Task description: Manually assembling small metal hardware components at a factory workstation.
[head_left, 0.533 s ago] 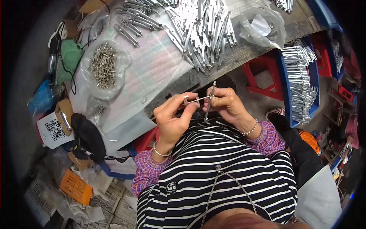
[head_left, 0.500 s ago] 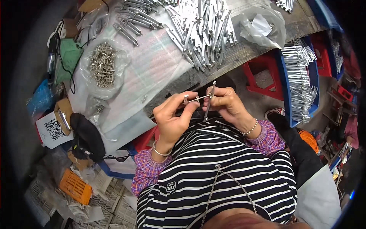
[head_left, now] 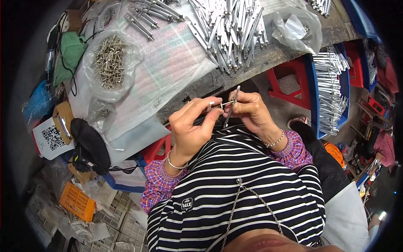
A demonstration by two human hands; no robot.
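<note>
The left hand (head_left: 191, 124) is closed in a pinch on a thin metal pin (head_left: 228, 103), crossed between the hands by a slim metal bar (head_left: 236, 93) pinched in the right hand (head_left: 253, 111); through a loosened grip, either could be dropped.

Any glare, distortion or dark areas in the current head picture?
Head view: bright glare whitens the pile of metal strips; head view: fisheye distortion bows the blue tray, and the corners fall black; head view: left hand and right hand look fairly sharp.
</note>
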